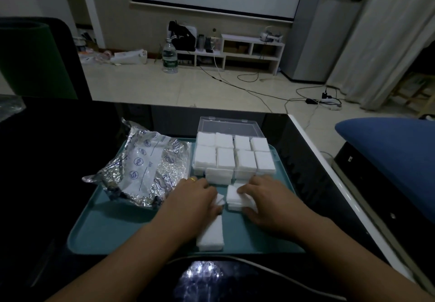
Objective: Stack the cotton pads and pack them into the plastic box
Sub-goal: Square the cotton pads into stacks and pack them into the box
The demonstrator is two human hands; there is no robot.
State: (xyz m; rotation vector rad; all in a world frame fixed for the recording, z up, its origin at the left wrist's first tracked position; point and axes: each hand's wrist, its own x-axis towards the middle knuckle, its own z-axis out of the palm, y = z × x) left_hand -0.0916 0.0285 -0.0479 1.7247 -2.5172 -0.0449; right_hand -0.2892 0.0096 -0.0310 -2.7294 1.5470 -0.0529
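A clear plastic box [227,125] stands open at the far side of a teal tray [113,226], filled with several stacks of white cotton pads [224,158]. My right hand [266,198] grips a small stack of pads [235,198] lying on the tray in front of the box. My left hand [195,198], with a gold ring, holds a few loose pads [220,199] just left of that stack. Another pad stack [210,236] lies on the tray beneath my left wrist.
A crumpled silver foil bag [146,172] lies on the tray's left half. The tray sits on a dark table whose white edge [329,167] runs along the right. A blue seat [395,156] is at the right.
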